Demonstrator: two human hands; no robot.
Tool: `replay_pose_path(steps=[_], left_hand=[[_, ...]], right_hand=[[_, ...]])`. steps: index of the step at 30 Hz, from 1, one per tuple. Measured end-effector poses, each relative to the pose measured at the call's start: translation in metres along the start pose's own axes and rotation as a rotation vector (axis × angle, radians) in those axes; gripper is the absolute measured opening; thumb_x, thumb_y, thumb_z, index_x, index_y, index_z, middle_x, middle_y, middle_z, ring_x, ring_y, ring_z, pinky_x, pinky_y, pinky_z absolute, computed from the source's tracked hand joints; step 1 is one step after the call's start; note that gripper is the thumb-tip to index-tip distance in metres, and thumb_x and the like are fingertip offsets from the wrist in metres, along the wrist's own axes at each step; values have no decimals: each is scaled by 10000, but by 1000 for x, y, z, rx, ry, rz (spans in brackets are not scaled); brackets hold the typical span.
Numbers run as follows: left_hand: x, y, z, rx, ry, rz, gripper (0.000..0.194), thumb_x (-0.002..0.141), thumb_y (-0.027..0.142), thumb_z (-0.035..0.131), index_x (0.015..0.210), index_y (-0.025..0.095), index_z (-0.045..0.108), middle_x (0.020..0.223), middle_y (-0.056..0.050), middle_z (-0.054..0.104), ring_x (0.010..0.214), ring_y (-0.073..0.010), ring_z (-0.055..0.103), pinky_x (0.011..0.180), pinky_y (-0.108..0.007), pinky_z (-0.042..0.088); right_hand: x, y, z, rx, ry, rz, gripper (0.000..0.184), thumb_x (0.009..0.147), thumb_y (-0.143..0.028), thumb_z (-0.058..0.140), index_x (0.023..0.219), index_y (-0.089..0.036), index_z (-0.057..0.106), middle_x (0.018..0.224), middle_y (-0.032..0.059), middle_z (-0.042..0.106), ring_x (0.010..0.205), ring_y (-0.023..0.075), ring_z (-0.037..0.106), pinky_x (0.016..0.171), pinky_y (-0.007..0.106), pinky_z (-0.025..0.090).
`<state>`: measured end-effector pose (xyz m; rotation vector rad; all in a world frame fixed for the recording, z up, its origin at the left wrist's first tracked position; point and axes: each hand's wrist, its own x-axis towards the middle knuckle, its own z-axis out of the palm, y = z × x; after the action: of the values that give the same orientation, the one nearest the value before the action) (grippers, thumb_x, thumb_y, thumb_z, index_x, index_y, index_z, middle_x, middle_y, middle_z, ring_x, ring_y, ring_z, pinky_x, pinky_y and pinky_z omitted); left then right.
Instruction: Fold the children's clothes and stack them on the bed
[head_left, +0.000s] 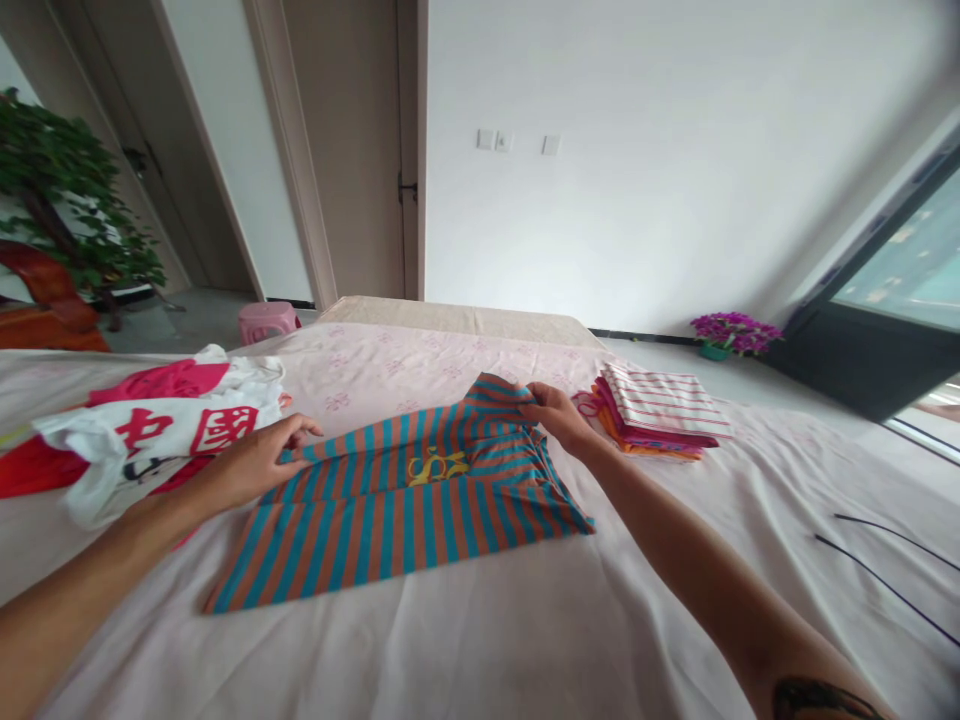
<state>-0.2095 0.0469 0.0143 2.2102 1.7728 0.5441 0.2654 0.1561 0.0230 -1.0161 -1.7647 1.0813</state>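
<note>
A teal and orange striped shirt with a yellow emblem lies spread on the pale pink bed sheet. My left hand rests on the shirt's left edge, fingers curled and pinching the fabric. My right hand pinches the shirt's far right corner, where the cloth is bunched and folded over. Both forearms reach in from the near corners of the view.
A white and red garment heap lies left of the shirt. A folded stack of striped clothes sits to the right. Black cables cross the sheet at right. A pink stool, a plant and a flower pot stand beyond.
</note>
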Motion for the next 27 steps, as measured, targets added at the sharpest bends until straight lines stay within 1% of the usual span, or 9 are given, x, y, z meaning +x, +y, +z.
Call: replay_pose_path(steps=[3, 6, 8, 10, 12, 16, 19, 22, 27], left_hand=[[-24, 10, 4, 43, -141, 92, 529, 757, 336, 594, 1281, 281, 542, 1143, -27, 611, 883, -182, 614, 788, -263, 458], [-31, 19, 9, 97, -152, 137, 329, 776, 310, 558, 1091, 275, 644, 1093, -19, 624, 930, -191, 604, 812, -267, 444], [-28, 22, 10, 120, -112, 146, 201, 772, 266, 526, 933, 245, 645, 1000, -19, 639, 924, -197, 599, 810, -273, 438], [-26, 21, 8, 114, -84, 127, 141, 769, 241, 502, 868, 229, 602, 942, -16, 643, 867, -190, 600, 781, -274, 441], [-27, 20, 5, 83, -63, 91, 136, 786, 245, 485, 884, 225, 576, 926, -15, 646, 824, -183, 603, 757, -274, 449], [-40, 22, 5, 67, -50, 115, 293, 771, 215, 486, 1037, 251, 604, 1032, -24, 661, 912, -199, 619, 805, -290, 457], [-48, 26, 10, 129, -30, 154, 274, 750, 174, 462, 954, 255, 627, 997, -20, 658, 919, -198, 620, 803, -293, 448], [-48, 26, 12, 164, 93, 112, 151, 744, 180, 460, 812, 228, 586, 892, -25, 634, 850, -195, 609, 760, -294, 442], [-44, 19, 4, -66, 252, 64, 100, 746, 216, 473, 825, 221, 535, 941, -29, 651, 948, -203, 615, 878, -302, 450]], right_hand=[[-40, 2, -4, -240, -158, -12, 409, 688, -218, 682, 1095, -196, 653, 915, 17, 702, 840, 202, 653, 745, 299, 521], [-61, -2, 4, -630, -193, -111, 591, 648, -139, 689, 1232, -221, 640, 1017, 54, 710, 932, 237, 640, 858, 367, 495], [-66, -10, 10, -792, -181, -229, 567, 660, -89, 650, 1204, -247, 673, 1045, 61, 712, 997, 253, 625, 934, 407, 457], [-69, -18, 12, -765, -196, -298, 442, 672, -70, 624, 1063, -245, 735, 975, 48, 724, 960, 237, 636, 916, 385, 466], [-73, -24, 8, -587, -165, -292, 298, 699, -92, 619, 936, -213, 754, 889, 38, 726, 856, 207, 653, 824, 328, 500], [-91, -25, -5, -344, -84, -206, 219, 779, -164, 595, 942, -181, 741, 877, 36, 730, 800, 190, 670, 729, 280, 519], [-106, -22, -3, -530, -164, -225, 270, 761, -165, 629, 1003, -210, 740, 946, 38, 734, 851, 202, 672, 776, 300, 519], [-115, -22, 5, -732, -174, -366, 360, 750, -152, 652, 1092, -238, 726, 1040, 62, 718, 948, 229, 652, 874, 351, 493], [-118, -24, 7, -705, -131, -429, 392, 705, -30, 569, 965, -255, 757, 906, 30, 717, 886, 198, 638, 862, 333, 489]])
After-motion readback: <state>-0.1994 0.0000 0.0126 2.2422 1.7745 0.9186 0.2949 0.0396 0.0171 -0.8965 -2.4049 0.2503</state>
